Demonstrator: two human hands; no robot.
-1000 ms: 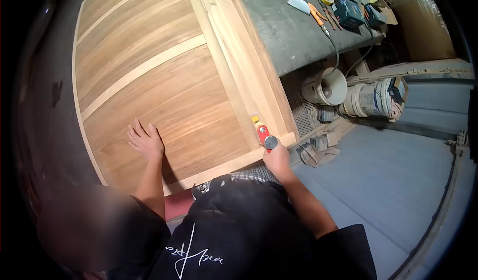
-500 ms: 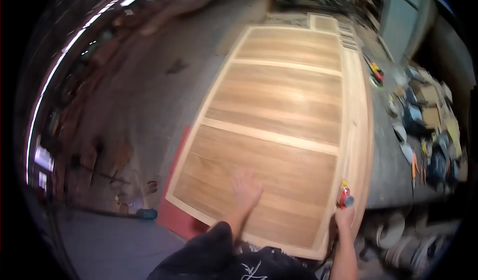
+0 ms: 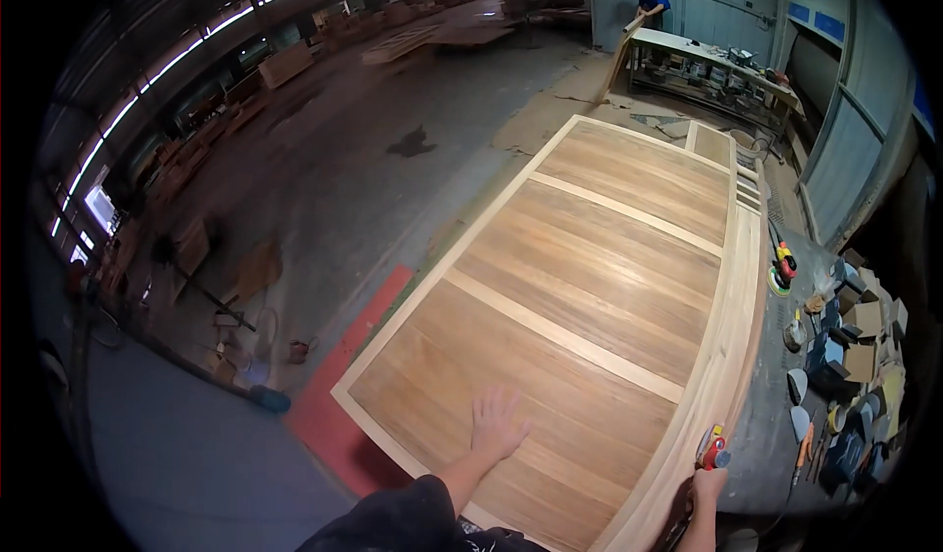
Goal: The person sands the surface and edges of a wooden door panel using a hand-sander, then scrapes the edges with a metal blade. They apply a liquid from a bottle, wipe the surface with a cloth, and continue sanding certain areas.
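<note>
A large wooden door-like panel [image 3: 580, 341] with pale frame strips lies flat before me, its long side running away to the upper right. My left hand [image 3: 502, 426] rests on the brown board of the nearest section, fingers spread and nothing held. At the panel's right edge, my right hand [image 3: 706, 483] is wrapped round a small red and yellow sander [image 3: 714, 446]. The sander is on or just over the pale edge strips; its underside is hidden.
A second red and yellow sander [image 3: 783, 267] lies on the grey bench [image 3: 756, 414] to the right, near sanding discs [image 3: 798, 385] and opened boxes [image 3: 859, 336]. Under the panel's left side is a red board [image 3: 339, 395]. A person in blue [image 3: 652, 0] stands at a far workbench [image 3: 688, 43].
My view has tilted up and turned, so more of the far workshop shows and the picture is sharper. My left hand stays flat on the panel; my right still grips the sander at the right edge.
</note>
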